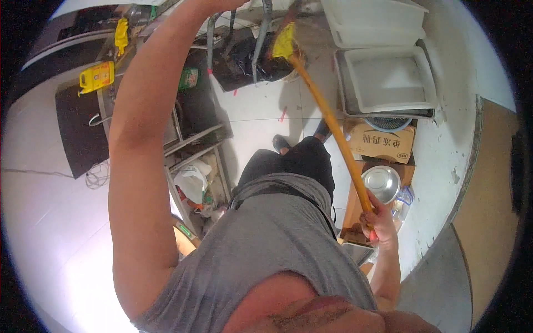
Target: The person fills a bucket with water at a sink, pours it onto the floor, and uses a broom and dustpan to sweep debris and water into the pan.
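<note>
My right hand (378, 222) is wrapped around the lower end of a long yellow-brown handle (333, 120), near its red tip. The handle slants up and away to a blurred yellow brush-like head (285, 41) over the floor. My left arm reaches far forward, and only the edge of my left hand (231, 3) shows at the top rim; its fingers are cut off. Close to that hand stand bent grey tubular legs (262, 39), perhaps of a stool. Behind them lies a dark, shiny plastic bag or sheet (245, 58).
White plastic bins (387, 77) are stacked at the right wall, above a cardboard box (381, 141) and a metal bowl (381, 183). On the left are a metal-framed shelf (195, 141), a yellow jug (96, 77) and a loose cable (98, 175). Red scraps (283, 114) dot the tiled floor.
</note>
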`<state>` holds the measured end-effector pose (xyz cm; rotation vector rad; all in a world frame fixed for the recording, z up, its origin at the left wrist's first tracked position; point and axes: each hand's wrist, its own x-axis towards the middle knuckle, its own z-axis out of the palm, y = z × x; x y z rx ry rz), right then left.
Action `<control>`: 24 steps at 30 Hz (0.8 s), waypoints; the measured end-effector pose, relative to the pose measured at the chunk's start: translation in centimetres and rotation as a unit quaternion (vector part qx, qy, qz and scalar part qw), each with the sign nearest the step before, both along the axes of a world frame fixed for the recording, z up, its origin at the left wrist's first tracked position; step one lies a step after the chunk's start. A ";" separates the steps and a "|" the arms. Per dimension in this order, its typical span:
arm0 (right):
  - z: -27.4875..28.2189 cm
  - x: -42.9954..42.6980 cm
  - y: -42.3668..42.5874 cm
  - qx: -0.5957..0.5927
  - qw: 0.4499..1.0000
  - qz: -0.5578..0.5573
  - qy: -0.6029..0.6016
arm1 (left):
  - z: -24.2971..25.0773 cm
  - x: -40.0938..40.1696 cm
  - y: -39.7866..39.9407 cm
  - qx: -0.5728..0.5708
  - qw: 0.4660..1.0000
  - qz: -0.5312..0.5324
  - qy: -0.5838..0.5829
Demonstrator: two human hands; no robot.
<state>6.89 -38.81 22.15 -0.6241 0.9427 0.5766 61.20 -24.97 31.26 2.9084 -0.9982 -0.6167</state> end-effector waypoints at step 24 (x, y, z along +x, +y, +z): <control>-16.9 9.3 5.4 -0.168 0.944 0.269 -0.087 | 7.7 -3.1 15.5 -0.113 0.960 0.254 0.022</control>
